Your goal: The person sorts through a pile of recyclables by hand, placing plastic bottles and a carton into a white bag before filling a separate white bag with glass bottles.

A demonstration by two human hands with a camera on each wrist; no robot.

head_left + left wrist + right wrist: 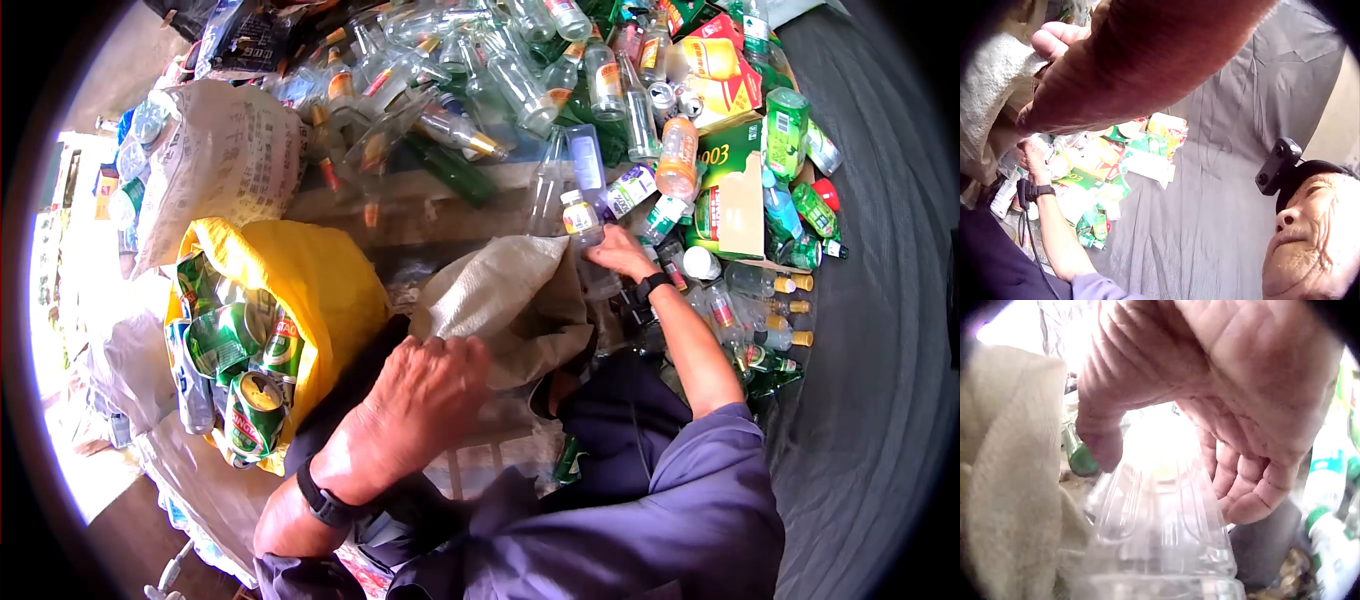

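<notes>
My left hand (425,385) holds the rim of a whitish woven sack (490,290), which stands up in front of the lap. Its curled fingers (1060,40) show at the sack's edge in the left wrist view. To the right of the sack, my right hand (625,253) grips a clear plastic bottle (1163,544) by its top, thumb on one side and fingers on the other. The bottle's ribbed body points down beside the sack cloth (1013,469). A small bottle with a pale label (580,215) overlaps the right fingertips in the head view.
A yellow bag (340,280) of crushed green cans stands at left, with a stuffed white sack (225,160) behind it. Glass bottles (520,90) pile up at the back. Cartons (740,190) and plastic bottles lie at right, beside dark grey sheeting (880,330).
</notes>
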